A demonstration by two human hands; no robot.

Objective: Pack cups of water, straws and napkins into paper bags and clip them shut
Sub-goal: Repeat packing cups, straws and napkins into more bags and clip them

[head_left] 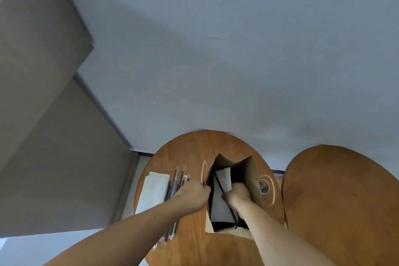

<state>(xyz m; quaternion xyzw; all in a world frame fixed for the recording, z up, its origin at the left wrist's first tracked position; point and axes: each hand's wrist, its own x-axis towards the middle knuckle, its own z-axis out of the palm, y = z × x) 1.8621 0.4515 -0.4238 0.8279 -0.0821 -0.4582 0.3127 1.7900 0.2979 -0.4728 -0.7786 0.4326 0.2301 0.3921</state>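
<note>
The only print in view is a round sticker point(263, 187) on the right outer face of the paper bag point(248, 170). It is colourful, with red lettering above a green and blue patch, but too blurred to read. The bag stands upright with its mouth wide open near the middle of a round wooden table point(190, 151), with a twisted paper handle point(203, 170) on its left side. The left hand point(192, 194) has its grip clamped on the bag's left rim just below that handle, fingers curled over the edge. The right hand point(237, 195) reaches down inside the mouth, its grip closed on the right edge of a white napkin point(218, 205) that leans against the bag's left inner wall. A black straw point(218, 183) slants across the napkin and passes under the thumb. Left of the bag a stack of white napkins point(153, 190) lies flat, its outer edge nearly at the table's left rim. Between the stack and the bag lies a bundle of wrapped straws point(174, 183), partly under the left forearm. Bare wood shows behind the bag up to the far rim, which sits close to a plain grey wall point(237, 49). A second round table point(345, 190) stands just to the right, its rim almost touching the first.
</note>
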